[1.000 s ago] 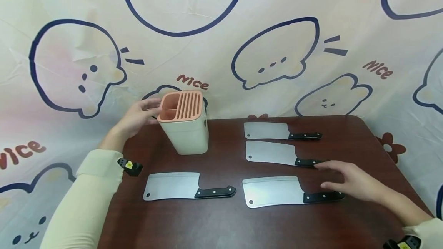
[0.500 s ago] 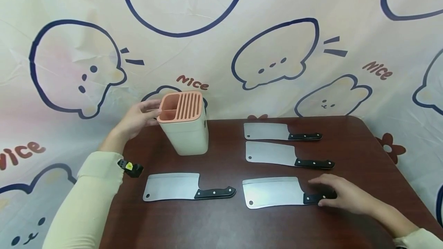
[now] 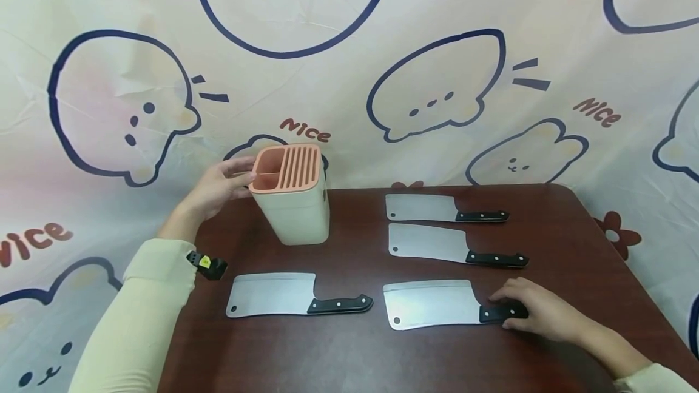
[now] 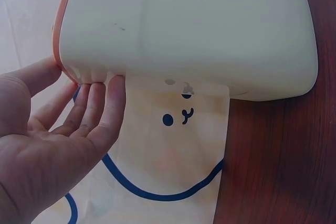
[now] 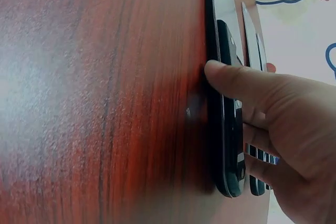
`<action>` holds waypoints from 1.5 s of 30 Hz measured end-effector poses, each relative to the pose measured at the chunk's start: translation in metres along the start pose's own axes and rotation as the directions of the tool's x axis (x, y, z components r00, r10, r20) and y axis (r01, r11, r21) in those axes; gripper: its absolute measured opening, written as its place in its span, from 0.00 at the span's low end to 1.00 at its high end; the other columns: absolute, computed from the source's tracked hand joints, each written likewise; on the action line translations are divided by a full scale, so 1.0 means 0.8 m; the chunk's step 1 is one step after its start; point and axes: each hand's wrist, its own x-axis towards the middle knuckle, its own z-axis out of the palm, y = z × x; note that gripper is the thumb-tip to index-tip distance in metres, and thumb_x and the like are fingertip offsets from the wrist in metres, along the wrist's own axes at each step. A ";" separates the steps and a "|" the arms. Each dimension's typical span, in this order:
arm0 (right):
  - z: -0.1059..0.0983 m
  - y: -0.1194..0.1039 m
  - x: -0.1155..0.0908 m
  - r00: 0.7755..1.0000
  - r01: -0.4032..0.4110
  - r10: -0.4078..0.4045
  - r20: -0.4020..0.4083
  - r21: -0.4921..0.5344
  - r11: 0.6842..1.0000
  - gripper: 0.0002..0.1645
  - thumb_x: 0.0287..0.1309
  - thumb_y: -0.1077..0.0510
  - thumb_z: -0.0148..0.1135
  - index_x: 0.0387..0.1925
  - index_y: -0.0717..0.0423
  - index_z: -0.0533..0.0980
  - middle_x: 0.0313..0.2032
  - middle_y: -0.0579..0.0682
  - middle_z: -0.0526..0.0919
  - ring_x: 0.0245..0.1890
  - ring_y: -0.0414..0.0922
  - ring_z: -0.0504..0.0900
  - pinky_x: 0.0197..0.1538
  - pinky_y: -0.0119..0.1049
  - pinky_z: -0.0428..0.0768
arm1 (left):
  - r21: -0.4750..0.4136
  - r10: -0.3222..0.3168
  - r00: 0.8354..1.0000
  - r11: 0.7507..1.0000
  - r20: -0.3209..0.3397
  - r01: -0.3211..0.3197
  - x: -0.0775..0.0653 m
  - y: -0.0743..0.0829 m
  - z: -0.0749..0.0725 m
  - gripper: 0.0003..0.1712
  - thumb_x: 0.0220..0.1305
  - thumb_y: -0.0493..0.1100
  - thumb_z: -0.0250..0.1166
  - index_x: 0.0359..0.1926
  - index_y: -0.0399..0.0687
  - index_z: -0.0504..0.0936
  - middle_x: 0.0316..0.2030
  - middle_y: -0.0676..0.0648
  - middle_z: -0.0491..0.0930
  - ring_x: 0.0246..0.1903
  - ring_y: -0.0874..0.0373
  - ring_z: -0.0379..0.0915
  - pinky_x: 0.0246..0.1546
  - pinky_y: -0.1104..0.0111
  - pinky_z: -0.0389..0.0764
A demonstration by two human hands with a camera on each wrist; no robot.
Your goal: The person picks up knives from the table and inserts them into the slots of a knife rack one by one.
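A cream knife block [image 3: 297, 214] with a peach slotted top stands at the back left of the table. My left hand [image 3: 215, 188] touches its left side near the rim; in the left wrist view the thumb and fingertips [image 4: 116, 85] meet the wall there. At the front right lies a cleaver [image 3: 431, 304] with a black riveted handle. My right hand [image 3: 546, 313] pinches that handle between thumb [image 5: 223, 74] and fingers, the blade flat on the table. The handle's end is partly hidden by the hand in the head view.
One cleaver [image 3: 273, 294] lies front left, before the block. Two more, a rear cleaver [image 3: 420, 207] and a middle cleaver [image 3: 426, 241], lie behind the held one, handles to the right. A patterned cloth [image 3: 338, 96] hangs behind the brown table [image 3: 306, 356].
My right hand has moved from beside the middle cleaver's handle down to the front right cleaver's handle and closed on it. The left hand and the block have stayed put.
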 end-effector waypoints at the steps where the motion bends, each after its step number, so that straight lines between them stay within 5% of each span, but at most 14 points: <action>1: 0.000 0.001 0.000 1.000 0.009 -0.009 -0.003 -0.010 1.000 0.24 0.52 0.45 0.78 0.51 0.37 0.82 0.45 0.30 0.79 0.46 0.34 0.76 0.48 0.42 0.83 | 0.000 -0.002 1.000 1.000 0.000 0.002 0.000 0.000 0.000 0.38 0.75 0.50 0.60 0.79 0.47 0.58 0.74 0.40 0.63 0.68 0.41 0.67 0.57 0.62 0.79; 8: -0.001 0.008 -0.003 0.998 0.054 -0.055 -0.022 -0.036 0.998 0.20 0.51 0.50 0.79 0.44 0.35 0.81 0.43 0.31 0.78 0.43 0.35 0.75 0.45 0.40 0.83 | -0.005 -0.012 1.000 1.000 0.003 0.012 0.001 0.001 0.001 0.39 0.75 0.51 0.61 0.79 0.48 0.58 0.74 0.40 0.62 0.68 0.42 0.67 0.58 0.60 0.78; 23: -0.024 0.010 -0.017 0.996 0.085 -0.088 0.017 0.150 0.985 0.18 0.57 0.42 0.74 0.48 0.36 0.81 0.45 0.33 0.82 0.41 0.32 0.76 0.43 0.31 0.81 | -0.010 -0.021 1.000 1.000 0.009 0.021 0.003 -0.002 0.001 0.39 0.75 0.50 0.61 0.79 0.47 0.58 0.75 0.40 0.61 0.68 0.41 0.67 0.57 0.63 0.79; 34: -0.054 -0.012 -0.027 0.992 0.051 -0.070 0.104 0.178 0.983 0.27 0.52 0.65 0.73 0.51 0.42 0.75 0.41 0.35 0.78 0.38 0.33 0.75 0.38 0.30 0.80 | -0.020 -0.027 1.000 0.999 0.011 0.027 0.000 0.002 0.001 0.39 0.75 0.50 0.61 0.79 0.47 0.58 0.75 0.39 0.61 0.68 0.41 0.67 0.58 0.61 0.78; 45: -0.090 -0.036 -0.035 0.986 0.164 -0.161 -0.044 0.081 0.983 0.31 0.50 0.68 0.74 0.51 0.36 0.78 0.43 0.33 0.78 0.39 0.33 0.75 0.35 0.27 0.78 | -0.018 -0.014 1.000 1.000 0.005 0.014 0.000 0.003 0.001 0.38 0.75 0.51 0.61 0.79 0.46 0.58 0.74 0.38 0.62 0.68 0.41 0.67 0.58 0.60 0.77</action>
